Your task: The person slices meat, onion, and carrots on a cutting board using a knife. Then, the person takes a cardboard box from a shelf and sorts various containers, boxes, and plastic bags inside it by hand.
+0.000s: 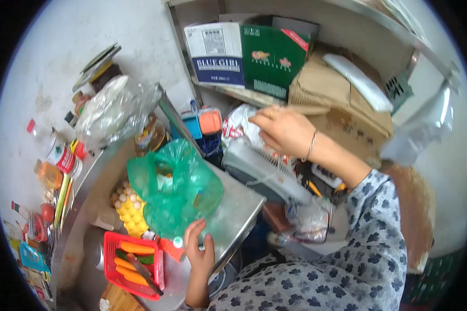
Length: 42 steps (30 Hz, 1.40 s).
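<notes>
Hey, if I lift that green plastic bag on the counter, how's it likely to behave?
The green plastic bag will probably be floppy, since its thin film is crumpled and see-through. It may sag or swing, as pale shapes seem to show inside, though their weight can't be told. Dragged sideways, it could bump the eggs right beside it.
</notes>
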Motion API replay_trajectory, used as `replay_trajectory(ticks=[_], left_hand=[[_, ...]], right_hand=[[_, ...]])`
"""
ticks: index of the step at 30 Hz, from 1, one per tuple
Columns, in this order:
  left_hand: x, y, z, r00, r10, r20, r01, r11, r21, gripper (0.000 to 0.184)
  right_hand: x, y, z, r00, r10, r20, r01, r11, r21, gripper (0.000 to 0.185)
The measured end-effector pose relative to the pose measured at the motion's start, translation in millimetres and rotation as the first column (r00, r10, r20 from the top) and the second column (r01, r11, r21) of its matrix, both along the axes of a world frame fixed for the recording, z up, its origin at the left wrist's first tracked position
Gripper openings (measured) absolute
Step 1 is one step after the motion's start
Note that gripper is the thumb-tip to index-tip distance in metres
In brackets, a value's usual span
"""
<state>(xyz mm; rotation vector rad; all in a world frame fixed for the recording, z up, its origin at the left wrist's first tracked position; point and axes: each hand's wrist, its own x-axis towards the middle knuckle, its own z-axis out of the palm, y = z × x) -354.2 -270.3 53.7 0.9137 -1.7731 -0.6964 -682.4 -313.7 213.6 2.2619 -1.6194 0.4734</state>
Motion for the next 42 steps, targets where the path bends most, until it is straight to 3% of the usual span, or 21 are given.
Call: replay_trajectory(ticks=[2, 4, 5, 7, 8, 9, 11, 12, 13, 14, 15, 17, 18, 20, 21, 25, 32, 34, 39, 41, 42], left_hand=[[-48.4, -46.5, 61.0, 0.987, -0.023, 0.159, 0.064, 0.965, -0.253, 0.030], [-97.4, -101.7, 108.1, 0.989, -0.002, 0.148, 0.071, 0.885, -0.460, 0.032], [-120.9, -130.7, 127.9, 0.994, -0.019, 0.108, 0.066, 0.887, -0.456, 0.033], [-168.5, -197.7, 154.5, 0.990, -0.124, -0.071, 0.114, 0.984, -0.136, 0.045], [-190.3, -245.8, 158.8, 0.984, -0.165, -0.071, 0.150, 0.973, -0.177, 0.052], [-214.9, -271.5, 179.8, 0.971, -0.190, -0.145, 0.198, 0.979, 0.048, 0.060], [-254.1, -347.7, 199.4, 0.991, -0.116, -0.070, 0.133, 0.939, 0.316, 0.077], [-274.2, -360.3, 214.7, 0.991, -0.049, -0.121, 0.097, 0.900, 0.424, 0.078], [-297.1, -415.5, 205.5, 0.993, -0.071, -0.098, 0.101, 0.935, 0.340, 0.079], [-325.6, -496.1, 177.3, 0.997, -0.010, 0.070, 0.015, 0.997, -0.078, 0.082], [-329.2, -448.2, 212.8, 0.917, 0.249, 0.313, -0.133, 0.928, -0.349, 0.088], [-335.8, -439.1, 235.3, 0.697, 0.506, 0.508, 0.101, 0.632, -0.768, 0.080], [-342.6, -442.4, 236.5, 0.699, 0.507, 0.505, 0.096, 0.633, -0.768, 0.080], [-352.0, -451.1, 241.1, 0.596, 0.340, 0.727, 0.201, 0.814, -0.545, 0.077], [-351.4, -455.9, 228.2, 0.723, 0.358, 0.592, 0.186, 0.723, -0.665, 0.063], [-332.7, -447.1, 205.5, 0.903, 0.242, 0.356, 0.119, 0.653, -0.748, 0.051], [-271.5, -406.8, 177.3, 0.977, 0.093, 0.191, 0.086, 0.651, -0.755, 0.046], [-261.7, -398.6, 168.7, 0.985, 0.085, 0.151, 0.058, 0.661, -0.748, 0.042], [-247.3, -387.5, 148.4, 0.994, 0.084, 0.073, -0.003, 0.675, -0.738, 0.036], [-243.3, -384.7, 144.4, 0.993, 0.092, 0.079, -0.006, 0.689, -0.724, 0.034], [-241.7, -384.0, 145.4, 0.993, 0.097, 0.064, -0.017, 0.663, -0.748, 0.034]], right_hand=[[-42.6, -40.9, 37.8, 0.996, -0.022, -0.087, 0.013, 0.995, -0.101, 0.035], [-88.5, -76.3, 71.2, 0.977, -0.141, -0.162, 0.111, 0.977, -0.181, 0.042], [-111.6, -95.8, 82.5, 0.944, -0.269, -0.190, 0.242, 0.958, -0.152, 0.046], [-136.2, -115.6, 101.6, 0.882, -0.466, -0.070, 0.464, 0.885, -0.049, 0.056], [-177.1, -138.6, 78.0, 0.843, -0.514, -0.160, 0.471, 0.848, -0.241, 0.061], [-189.7, -148.5, 74.9, 0.796, -0.573, -0.193, 0.526, 0.814, -0.247, 0.057], [-192.7, -161.0, 81.3, 0.759, -0.624, -0.184, 0.614, 0.781, -0.115, 0.050], [-196.4, -164.5, 80.3, 0.769, -0.611, -0.188, 0.591, 0.792, -0.153, 0.047], [-198.3, -166.5, 78.7, 0.779, -0.596, -0.195, 0.567, 0.802, -0.190, 0.045], [-192.6, -164.4, 83.5, 0.777, -0.602, -0.185, 0.587, 0.799, -0.135, 0.044], [-190.0, -161.4, 85.3, 0.774, -0.605, -0.188, 0.587, 0.796, -0.146, 0.044], [-187.4, -159.5, 85.5, 0.788, -0.592, -0.171, 0.579, 0.806, -0.124, 0.044], [-187.2, -159.1, 85.0, 0.786, -0.594, -0.173, 0.580, 0.805, -0.126, 0.044], [-183.3, -156.9, 85.7, 0.779, -0.604, -0.170, 0.591, 0.797, -0.123, 0.044], [-181.9, -156.3, 87.0, 0.771, -0.614, -0.171, 0.602, 0.790, -0.120, 0.045], [-182.1, -156.9, 81.6, 0.759, -0.627, -0.175, 0.603, 0.779, -0.175, 0.049], [-183.7, -157.4, 81.2, 0.764, -0.623, -0.166, 0.592, 0.780, -0.202, 0.050], [-175.1, -160.2, 89.0, 0.747, -0.641, -0.177, 0.631, 0.767, -0.118, 0.052], [-148.3, -172.6, 89.9, 0.755, -0.645, -0.120, 0.633, 0.764, -0.126, 0.062], [-137.4, -188.2, 87.6, 0.928, -0.358, -0.103, 0.289, 0.867, -0.405, 0.055], [-119.8, -196.9, 92.3, 0.954, -0.279, -0.106, 0.209, 0.878, -0.430, 0.048]])
